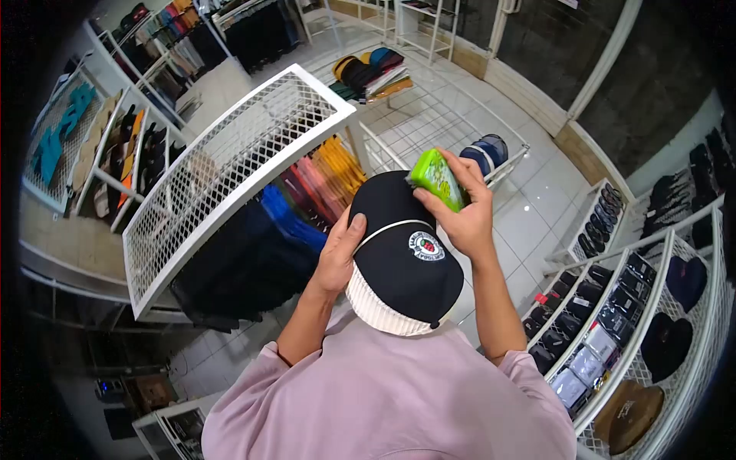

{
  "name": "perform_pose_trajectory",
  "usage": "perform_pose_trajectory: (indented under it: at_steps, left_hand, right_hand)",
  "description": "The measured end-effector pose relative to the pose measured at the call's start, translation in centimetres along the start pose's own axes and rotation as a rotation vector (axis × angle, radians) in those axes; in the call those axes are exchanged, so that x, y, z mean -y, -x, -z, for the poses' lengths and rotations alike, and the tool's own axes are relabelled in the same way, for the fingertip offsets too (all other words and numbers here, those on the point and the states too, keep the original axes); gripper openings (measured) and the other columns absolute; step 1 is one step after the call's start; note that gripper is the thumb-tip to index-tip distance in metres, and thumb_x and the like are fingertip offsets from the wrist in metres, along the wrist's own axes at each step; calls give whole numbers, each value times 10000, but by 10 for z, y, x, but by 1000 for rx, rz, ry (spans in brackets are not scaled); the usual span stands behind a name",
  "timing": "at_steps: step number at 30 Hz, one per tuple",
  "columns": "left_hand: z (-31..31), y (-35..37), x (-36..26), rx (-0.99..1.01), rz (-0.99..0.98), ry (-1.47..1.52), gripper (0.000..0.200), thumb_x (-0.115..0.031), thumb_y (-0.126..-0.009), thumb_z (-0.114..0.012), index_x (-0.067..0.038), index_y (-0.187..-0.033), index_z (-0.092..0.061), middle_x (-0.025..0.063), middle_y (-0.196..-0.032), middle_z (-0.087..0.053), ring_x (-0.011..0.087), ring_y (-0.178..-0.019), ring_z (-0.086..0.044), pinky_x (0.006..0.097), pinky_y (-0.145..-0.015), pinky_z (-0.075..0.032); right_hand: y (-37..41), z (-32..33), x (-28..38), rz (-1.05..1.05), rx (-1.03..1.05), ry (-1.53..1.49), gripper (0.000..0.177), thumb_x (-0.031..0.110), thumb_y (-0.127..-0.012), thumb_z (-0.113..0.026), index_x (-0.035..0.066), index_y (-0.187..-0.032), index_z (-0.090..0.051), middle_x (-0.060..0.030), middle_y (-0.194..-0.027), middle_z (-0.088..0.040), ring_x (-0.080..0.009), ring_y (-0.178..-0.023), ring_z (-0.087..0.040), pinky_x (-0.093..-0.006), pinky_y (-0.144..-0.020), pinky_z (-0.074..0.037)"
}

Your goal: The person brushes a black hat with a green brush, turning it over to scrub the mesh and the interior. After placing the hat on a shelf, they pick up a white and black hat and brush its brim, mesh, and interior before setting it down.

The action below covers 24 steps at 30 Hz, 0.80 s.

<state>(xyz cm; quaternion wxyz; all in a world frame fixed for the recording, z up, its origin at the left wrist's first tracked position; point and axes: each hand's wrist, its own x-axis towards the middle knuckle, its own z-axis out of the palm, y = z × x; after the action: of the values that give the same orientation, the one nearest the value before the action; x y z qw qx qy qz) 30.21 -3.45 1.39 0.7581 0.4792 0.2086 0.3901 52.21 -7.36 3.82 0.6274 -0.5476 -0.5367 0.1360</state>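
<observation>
A black cap [399, 261] with a white cord, a round white badge with a red motif, and a cream ribbed part inside is held up in front of my chest. My left hand [338, 251] grips its left side, thumb on top near the cord. In my right hand [466, 201] is a small bright-green brush [437, 180], pinched between thumb and fingers. Its dark edge touches, or is very close to, the cap's upper right brim. The underside of the cap and the fingers beneath it are hidden.
A white mesh-topped rack [245, 169] with hanging coloured clothes stands ahead to the left. Beyond it, a low wire table [429, 115] bears stacked caps and folded items. Shelves of hats and packaged goods [594, 337] line the right; a tilted display stands far left.
</observation>
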Motion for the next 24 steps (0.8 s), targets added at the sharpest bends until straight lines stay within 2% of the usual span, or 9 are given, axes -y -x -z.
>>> perform_pose_trajectory:
  at_steps: [4, 9, 11, 13, 16, 19, 21, 23, 24]
  left_hand:
    - [4, 18, -5, -32, -18, -81, 619, -428, -1123, -346, 30, -1538, -378, 116, -1480, -529, 189, -1340, -519, 321, -1142, -404]
    - [-3, 34, -8, -59, -60, -197, 768, -584, -1080, -274, 28, -1534, -375, 122, -1472, -527, 192, -1338, -519, 323, -1141, -412]
    - [-2, 41, -12, -122, -31, -83, 816, -628, -1057, -259, 25, -1534, -372, 124, -1457, -537, 195, -1326, -528, 322, -1128, -426]
    - [15, 49, -16, -98, -23, -137, 842, -648, -1044, -248, 23, -1539, -361, 131, -1467, -524, 196, -1314, -536, 323, -1118, -436]
    - [39, 58, -17, -145, -47, -192, 867, -661, -1038, -221, 32, -1541, -355, 129, -1461, -522, 184, -1337, -505, 321, -1130, -420]
    - [64, 75, -23, -385, 17, -169, 887, -660, -1036, -209, 53, -1551, -320, 139, -1451, -526, 187, -1347, -493, 322, -1136, -413]
    - [78, 88, -40, -219, -129, -236, 915, -665, -1032, -210, 76, -1565, -265, 158, -1471, -500, 194, -1342, -496, 321, -1131, -414]
    - [98, 103, -46, -416, 3, -170, 920, -671, -1028, -202, 69, -1571, -263, 155, -1478, -495, 189, -1335, -501, 318, -1126, -417]
    - [125, 106, -36, -360, -93, -141, 933, -684, -1020, -189, 67, -1562, -297, 149, -1478, -497, 187, -1340, -496, 318, -1125, -417]
  right_hand:
    - [13, -2, 22, 223, 374, -60, 628, 129, -704, -888, 53, -1298, -700, -132, -1139, -654, -256, -1068, -650, -350, -932, -511]
    - [7, -19, 24, -20, 142, 15, 648, 140, -683, -901, 43, -1293, -704, -113, -1156, -651, -242, -1091, -630, -343, -980, -473]
    - [16, -28, 36, 243, 426, 45, 625, 139, -688, -900, 60, -1280, -717, -113, -1151, -653, -248, -1081, -632, -338, -974, -473]
    - [10, -36, 44, 215, 689, -63, 631, 129, -681, -895, 71, -1284, -717, -119, -1154, -661, -261, -1088, -640, -343, -975, -482]
    - [5, -76, 40, 83, 259, 11, 632, 153, -683, -887, 63, -1284, -712, -136, -1128, -667, -282, -1058, -650, -368, -964, -493]
    - [18, -112, 55, 386, 473, 51, 624, 206, -676, -868, 86, -1269, -716, -134, -1089, -653, -320, -1043, -636, -399, -956, -488]
    - [14, -132, 69, 375, 756, -49, 602, 202, -677, -870, 76, -1248, -723, -130, -1108, -654, -330, -1052, -633, -411, -945, -490]
    - [7, -163, 67, 263, 560, -28, 592, 192, -692, -871, 78, -1254, -722, -132, -1115, -656, -334, -1057, -634, -415, -940, -493]
    - [6, -180, 69, 225, 446, 44, 590, 183, -707, -871, 79, -1268, -717, -134, -1117, -657, -337, -1054, -634, -416, -942, -494]
